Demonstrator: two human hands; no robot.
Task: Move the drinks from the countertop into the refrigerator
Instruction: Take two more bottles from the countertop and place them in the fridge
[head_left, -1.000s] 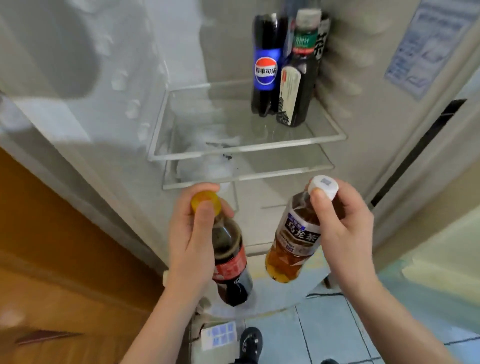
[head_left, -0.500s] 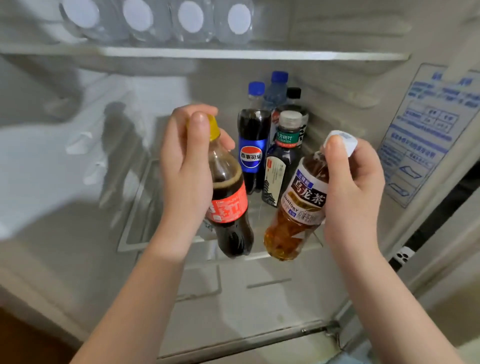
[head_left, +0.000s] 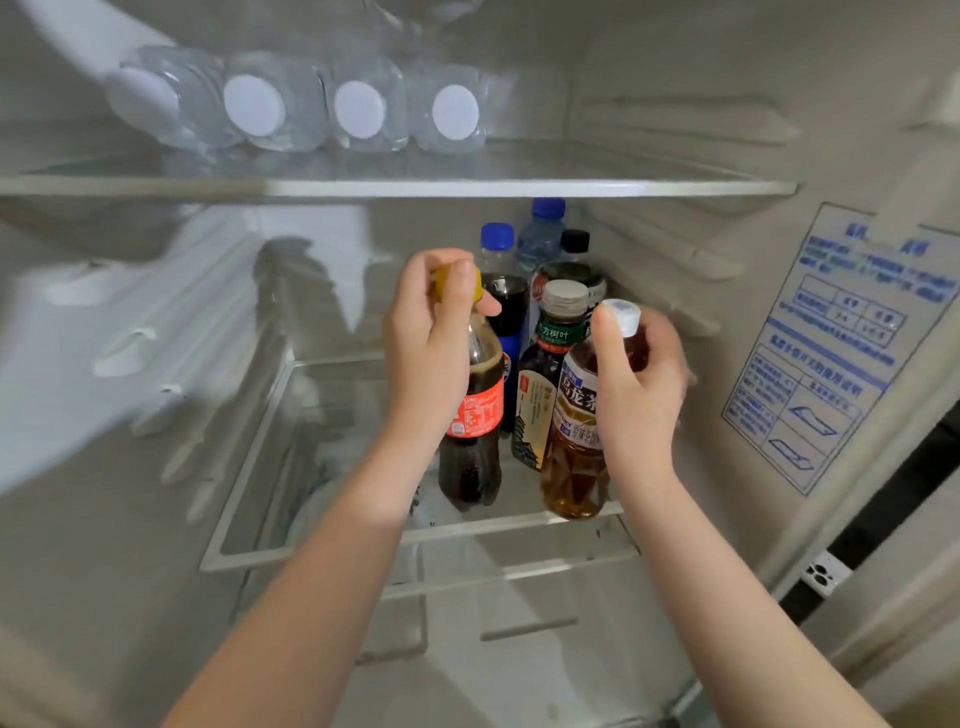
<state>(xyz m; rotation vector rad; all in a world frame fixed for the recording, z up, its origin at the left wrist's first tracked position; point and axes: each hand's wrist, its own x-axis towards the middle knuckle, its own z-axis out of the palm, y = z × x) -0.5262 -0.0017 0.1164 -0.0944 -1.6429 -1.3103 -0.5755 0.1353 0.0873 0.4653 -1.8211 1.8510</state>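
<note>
My left hand (head_left: 434, 343) grips the neck of a cola bottle (head_left: 472, 431) with a yellow cap and red label; the bottle is upright, its base at the glass shelf (head_left: 322, 545) inside the open refrigerator. My right hand (head_left: 636, 384) grips the neck of an amber tea bottle (head_left: 574, 457) with a white cap, upright near the shelf's front edge. Whether either base rests on the glass I cannot tell. Directly behind them stand a dark tea bottle (head_left: 545, 374), a Pepsi bottle (head_left: 506, 306) and other bottles with blue and black caps.
Several water bottles (head_left: 306, 106) lie on their sides on the upper shelf (head_left: 467, 188), caps facing me. The left part of the glass shelf holds nothing. A blue-printed sticker (head_left: 831, 343) covers the right inner wall. A lower shelf edge (head_left: 519, 569) sits just beneath.
Both hands have carried their bottles up and forward into the refrigerator, from in front of the shelf to over its front right part, and the bottles now stand nearly upright.
</note>
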